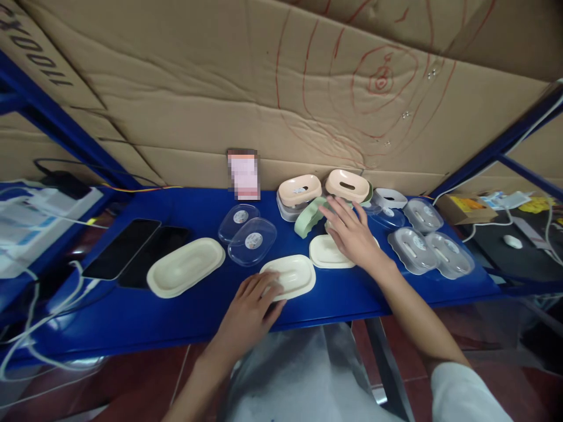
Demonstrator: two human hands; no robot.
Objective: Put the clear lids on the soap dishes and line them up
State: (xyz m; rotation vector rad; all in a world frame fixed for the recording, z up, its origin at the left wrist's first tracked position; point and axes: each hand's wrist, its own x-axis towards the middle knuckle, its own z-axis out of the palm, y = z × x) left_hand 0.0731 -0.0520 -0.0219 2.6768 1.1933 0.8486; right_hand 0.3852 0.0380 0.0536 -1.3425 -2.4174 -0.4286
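Note:
My left hand [253, 310] is at the left end of a cream oval soap dish tray [297, 276] on the blue table. Its fingers are apart, reaching over the rim, and the fingertips are slightly blurred. Above a second cream tray [323, 252], partly hidden beneath it, my right hand [352, 231] is open with fingers spread. Those fingertips are at a curved light green ring-like piece [309, 218]; whether they touch it I cannot tell. A larger cream tray [187, 268] lies to the left. Two clear oval lids [251, 241] with round stickers overlap behind my left hand.
Peach soap dishes [300, 190] stand at the back by the cardboard wall [197, 105]. Several grey soap dishes [413, 251] sit at the right. Dark phones [123, 249] and white cables [57, 316] lie at the left. A pixelated upright card [244, 176] leans at the back.

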